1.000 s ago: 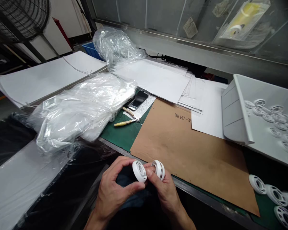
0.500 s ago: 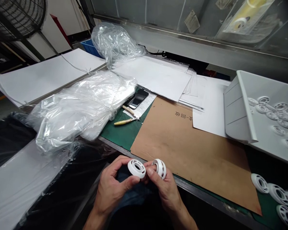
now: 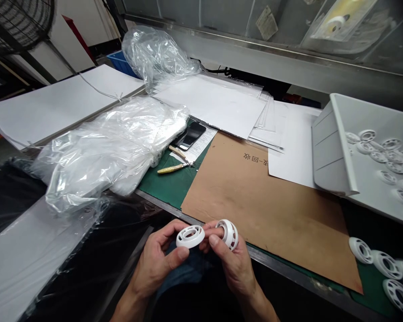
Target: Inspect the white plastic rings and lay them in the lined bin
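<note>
My left hand point(image 3: 157, 257) holds a white slotted ring point(image 3: 190, 236) between thumb and fingers, its face turned up and nearly level. Beside it, my right hand point(image 3: 233, 259) grips a second white ring point(image 3: 227, 234), which stands on edge with a finger through its opening. Both hands are just in front of the table edge, close to each other. At the lower right, several similar white rings point(image 3: 360, 250) lie on the green table top.
Brown cardboard point(image 3: 268, 205) lies beyond my hands. A grey bin point(image 3: 334, 143) holding several rings stands right. Pliers point(image 3: 174, 167), a phone point(image 3: 192, 135), white sheets point(image 3: 215, 103) and clear plastic bags point(image 3: 114, 143) are further back and left.
The ring in my left hand has tipped flatter. My right hand and its ring have shifted slightly right, widening the gap between the two rings. The view has moved a little.
</note>
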### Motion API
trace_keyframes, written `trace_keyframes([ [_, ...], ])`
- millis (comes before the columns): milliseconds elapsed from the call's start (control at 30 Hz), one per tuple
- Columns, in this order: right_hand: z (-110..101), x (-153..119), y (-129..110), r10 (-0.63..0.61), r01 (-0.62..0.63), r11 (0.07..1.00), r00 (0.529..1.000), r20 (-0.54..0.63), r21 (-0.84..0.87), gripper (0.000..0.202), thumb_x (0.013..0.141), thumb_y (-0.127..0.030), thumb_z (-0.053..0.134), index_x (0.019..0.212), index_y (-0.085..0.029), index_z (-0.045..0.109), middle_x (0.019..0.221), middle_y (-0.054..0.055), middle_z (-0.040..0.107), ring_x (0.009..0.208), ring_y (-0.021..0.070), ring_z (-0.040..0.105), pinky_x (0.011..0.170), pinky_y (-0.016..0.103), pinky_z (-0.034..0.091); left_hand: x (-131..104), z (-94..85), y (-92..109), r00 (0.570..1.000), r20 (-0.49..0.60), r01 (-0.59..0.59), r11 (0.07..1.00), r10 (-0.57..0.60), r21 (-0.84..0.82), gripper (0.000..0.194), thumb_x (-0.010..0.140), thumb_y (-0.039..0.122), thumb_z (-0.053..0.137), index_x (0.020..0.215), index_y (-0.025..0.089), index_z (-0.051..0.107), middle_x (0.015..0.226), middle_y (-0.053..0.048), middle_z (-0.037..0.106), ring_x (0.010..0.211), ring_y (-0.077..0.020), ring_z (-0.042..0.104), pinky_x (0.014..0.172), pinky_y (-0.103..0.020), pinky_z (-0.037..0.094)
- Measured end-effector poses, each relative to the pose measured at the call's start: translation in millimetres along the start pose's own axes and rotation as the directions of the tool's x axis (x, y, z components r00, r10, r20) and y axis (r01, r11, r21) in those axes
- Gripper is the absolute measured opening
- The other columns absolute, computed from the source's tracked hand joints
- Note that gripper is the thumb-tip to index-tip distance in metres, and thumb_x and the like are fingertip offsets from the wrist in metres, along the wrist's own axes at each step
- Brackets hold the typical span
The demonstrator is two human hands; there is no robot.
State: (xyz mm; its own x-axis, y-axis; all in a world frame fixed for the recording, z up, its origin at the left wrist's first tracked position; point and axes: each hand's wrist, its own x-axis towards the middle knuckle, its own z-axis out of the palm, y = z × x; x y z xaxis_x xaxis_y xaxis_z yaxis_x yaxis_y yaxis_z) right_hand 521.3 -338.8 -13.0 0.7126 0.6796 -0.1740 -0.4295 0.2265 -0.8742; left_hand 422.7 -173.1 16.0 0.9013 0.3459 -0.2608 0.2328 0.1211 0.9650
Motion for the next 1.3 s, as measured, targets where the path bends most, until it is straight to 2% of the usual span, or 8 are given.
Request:
trace_keyframes([
  [200, 0.1, 0.2, -0.4, -0.009, 0.009, 1.000, 1.000, 0.008, 0.015, 0.017, 0.097, -0.040, 0.073, 0.095, -0.028, 0.084, 0.105, 0.002, 0.070, 0.078, 0.0129, 0.066, 0.076, 0.026, 0.055, -2.4, 0.6, 0.9, 0.999, 0.035, -0.021, 1.000, 0.021, -0.010, 0.055, 0.082, 0.067, 0.077, 0.107, 0.019, 0.076, 0.094, -0.005, 0.072, 0.089, -0.0219, 0.067, 0.081, -0.028, 0.052],
  [333, -1.8, 0.6, -2.5, -0.028, 0.028, 0.999, 0.999, 0.020, -0.029, 0.016, 0.097, -0.041, 0.073, 0.095, -0.029, 0.084, 0.104, 0.002, 0.071, 0.094, 0.0175, 0.066, 0.087, 0.028, 0.053, -7.2, 1.6, -1.7, 0.986, -0.018, -0.161, 0.977, 0.165, 0.137, 0.045, 0.081, 0.044, 0.087, 0.119, 0.024, 0.072, 0.110, -0.006, 0.073, 0.100, -0.0237, 0.071, 0.089, -0.030, 0.055],
  [467, -2.0, 1.1, -4.6, -0.030, 0.031, 0.997, 1.000, 0.007, -0.066, 0.017, 0.096, -0.043, 0.075, 0.093, -0.029, 0.085, 0.105, 0.002, 0.071, 0.096, 0.0186, 0.066, 0.088, 0.028, 0.052, -8.0, 3.6, -3.5, 0.932, -0.055, -0.322, 0.888, 0.358, 0.328, 0.046, 0.085, 0.022, 0.085, 0.126, 0.031, 0.068, 0.112, -0.003, 0.072, 0.102, -0.0204, 0.071, 0.091, -0.028, 0.055],
  [600, -0.9, 1.5, -4.9, -0.033, 0.033, 0.996, 0.999, 0.005, -0.082, 0.018, 0.096, -0.042, 0.074, 0.092, -0.028, 0.085, 0.104, 0.003, 0.072, 0.096, 0.0201, 0.066, 0.087, 0.030, 0.052, -6.1, 4.5, -5.6, 0.872, -0.026, -0.435, 0.797, 0.489, 0.420, 0.049, 0.088, 0.014, 0.080, 0.132, 0.032, 0.065, 0.112, -0.004, 0.072, 0.098, -0.0188, 0.071, 0.088, -0.026, 0.057],
  [700, -1.0, 1.3, -4.2, -0.036, 0.037, 0.996, 0.999, 0.011, -0.080, 0.017, 0.097, -0.041, 0.073, 0.094, -0.029, 0.085, 0.104, 0.004, 0.072, 0.095, 0.0202, 0.066, 0.087, 0.030, 0.052, -5.2, 4.4, -8.0, 0.840, -0.016, -0.477, 0.752, 0.543, 0.455, 0.053, 0.088, 0.010, 0.079, 0.135, 0.031, 0.065, 0.112, -0.004, 0.072, 0.099, -0.0187, 0.071, 0.087, -0.026, 0.058],
  [833, -1.3, 0.7, -4.6, -0.040, 0.041, 0.995, 0.999, 0.018, -0.087, 0.017, 0.096, -0.040, 0.073, 0.095, -0.028, 0.085, 0.105, 0.004, 0.072, 0.093, 0.0204, 0.066, 0.085, 0.030, 0.053, -4.5, 3.9, -10.7, 0.825, -0.027, -0.491, 0.740, 0.564, 0.459, 0.054, 0.088, 0.008, 0.077, 0.135, 0.031, 0.065, 0.114, -0.004, 0.072, 0.101, -0.0186, 0.071, 0.089, -0.026, 0.059],
  [967, -0.8, 0.6, -6.8, -0.043, 0.045, 0.995, 0.999, 0.019, -0.088, 0.016, 0.095, -0.040, 0.073, 0.095, -0.028, 0.084, 0.104, 0.004, 0.072, 0.092, 0.0202, 0.066, 0.085, 0.030, 0.053, -4.2, 4.9, -10.4, 0.829, -0.038, -0.479, 0.742, 0.559, 0.468, 0.050, 0.088, 0.009, 0.077, 0.133, 0.031, 0.066, 0.114, -0.004, 0.073, 0.101, -0.0188, 0.072, 0.089, -0.026, 0.059],
  [1300, -1.7, -0.2, -8.4, -0.051, 0.053, 0.995, 0.998, 0.033, -0.084, 0.015, 0.097, -0.039, 0.073, 0.099, -0.031, 0.085, 0.106, 0.004, 0.073, 0.099, 0.0221, 0.067, 0.091, 0.033, 0.053, -6.6, 2.5, -9.0, 0.892, -0.036, -0.381, 0.792, 0.451, 0.477, 0.050, 0.081, 0.026, 0.086, 0.128, 0.026, 0.068, 0.113, -0.007, 0.077, 0.098, -0.0238, 0.076, 0.089, -0.031, 0.061],
])
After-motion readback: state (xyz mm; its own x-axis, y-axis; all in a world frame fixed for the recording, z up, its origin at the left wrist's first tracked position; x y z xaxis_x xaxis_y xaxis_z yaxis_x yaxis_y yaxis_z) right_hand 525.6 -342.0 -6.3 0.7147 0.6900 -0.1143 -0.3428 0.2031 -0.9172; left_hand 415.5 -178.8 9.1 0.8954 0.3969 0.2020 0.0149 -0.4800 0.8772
